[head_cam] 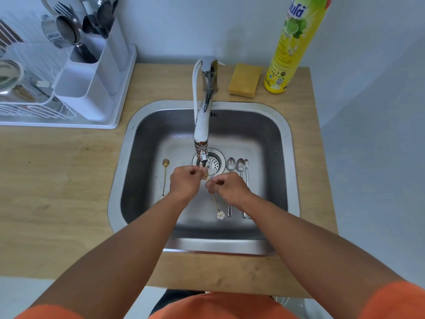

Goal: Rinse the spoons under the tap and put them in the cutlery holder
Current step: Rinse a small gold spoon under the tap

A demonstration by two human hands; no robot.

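I am early in the job, as far as I can judge. I hold one gold spoon with a flower end [215,199] under the tap spout [203,157], over the drain strainer [215,163]; I cannot make out a stream of water. Four more spoons lie on the floor of the steel sink [291,157]: another gold spoon [164,178] to the left of my hands, and three silver spoons [239,168] side by side to the right. All of these are left to rinse and carry over. The white cutlery holder [92,88] stands on the worktop to the back left, beside the dish rack [34,109]. It already has dark utensils in its rear compartments, but I cannot tell whether any of them belong to this batch.

Both my forearms reach forward and meet over the middle of the basin. My left hand [185,183] is curled, its fingertips pinching the bowl end of the spoon just below the spout. My right hand [230,187] is curled too, thumb and forefinger gripping the thin handle lower down, so the flower end hangs free toward me, above the sink floor.
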